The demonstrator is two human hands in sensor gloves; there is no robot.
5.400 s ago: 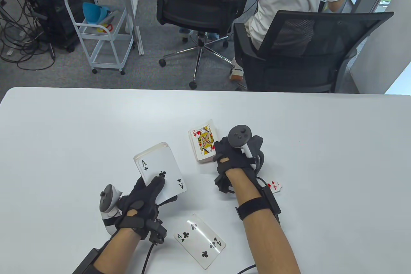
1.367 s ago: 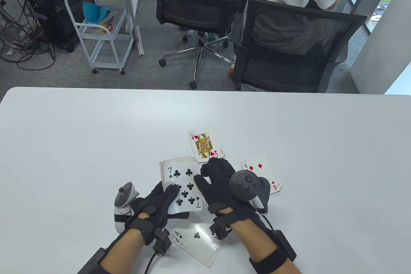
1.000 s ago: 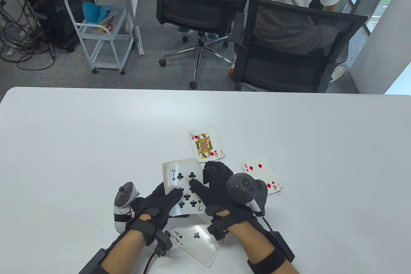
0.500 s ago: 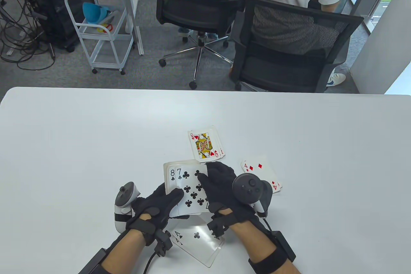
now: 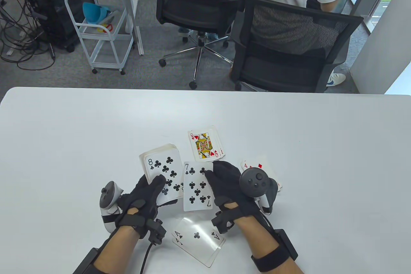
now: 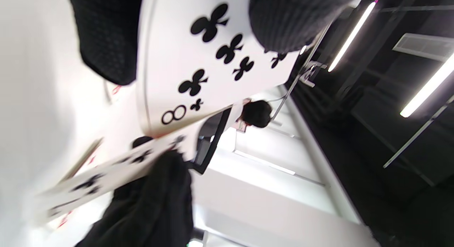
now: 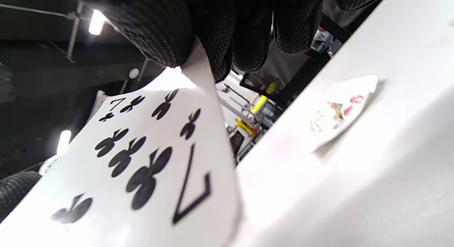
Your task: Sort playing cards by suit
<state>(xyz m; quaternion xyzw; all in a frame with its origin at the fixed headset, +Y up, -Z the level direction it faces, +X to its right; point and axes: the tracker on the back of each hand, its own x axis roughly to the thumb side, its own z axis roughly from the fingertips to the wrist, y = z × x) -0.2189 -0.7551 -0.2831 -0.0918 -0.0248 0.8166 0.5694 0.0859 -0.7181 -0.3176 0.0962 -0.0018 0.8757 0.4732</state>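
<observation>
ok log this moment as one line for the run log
left hand: holds deck, 8 of clubs on top | right hand: pinches 7 of clubs | clubs pile: ace on top | next: likely 7 onto clubs pile

bare table point(image 5: 80, 132) far and left, queen pile point(image 5: 205, 146), diamond pile point(image 5: 257, 164), club pile point(image 5: 197, 242) crowding near centre

An "8" with club pips tops the white deck of cards point(image 5: 160, 171). The loose white club card point(image 5: 196, 187) reads "7". Lying cards read "Q" with hearts point(image 5: 202, 145), "4" with diamonds point(image 5: 253, 165), and "4" with clubs point(image 5: 198, 238).
</observation>
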